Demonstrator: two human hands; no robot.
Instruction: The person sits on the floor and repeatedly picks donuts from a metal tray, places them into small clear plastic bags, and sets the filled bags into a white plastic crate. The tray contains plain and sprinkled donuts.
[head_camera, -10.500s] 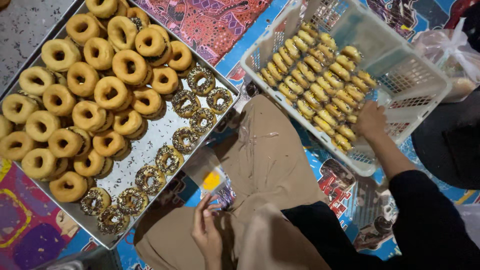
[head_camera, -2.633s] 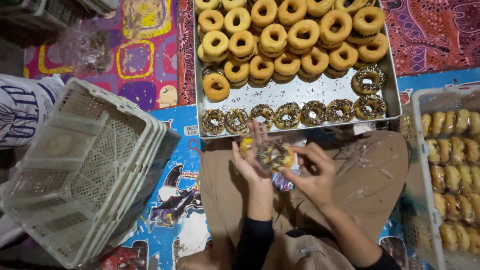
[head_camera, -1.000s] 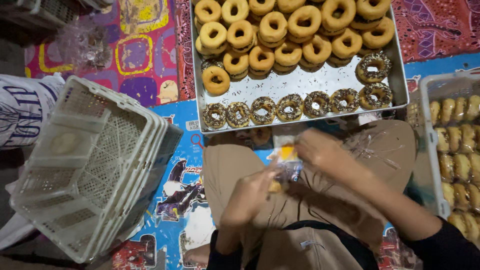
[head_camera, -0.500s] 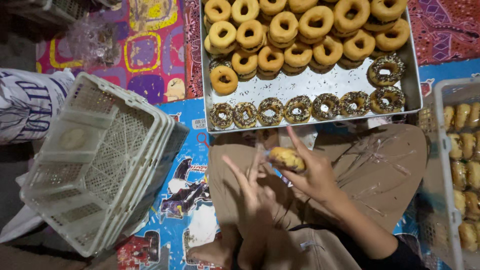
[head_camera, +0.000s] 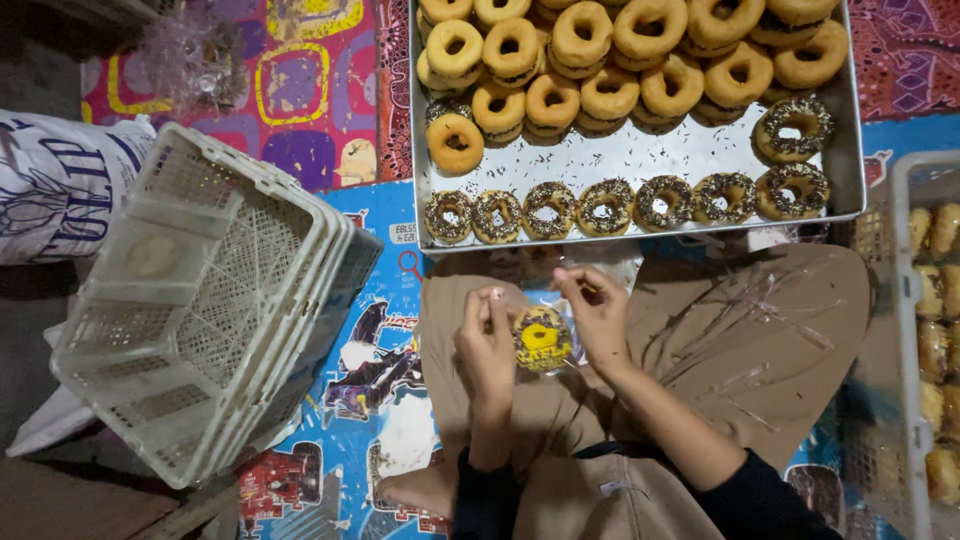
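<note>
I am holding a wrapped doughnut over my lap, between both hands. My left hand is pinching the clear wrapper at its left edge, fingers closed on the plastic; my right hand is pinching the right edge the same way. To do this well, I am keeping the pull even on both sides so the topping isn't smearing. The metal tray of doughnuts is lying just beyond my knees, the white baskets stacked to my left.

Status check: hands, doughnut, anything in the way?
Left hand and right hand pinch clear wrapper around sprinkled doughnut, above lap. Doughnut tray beyond; nothing between.
</note>
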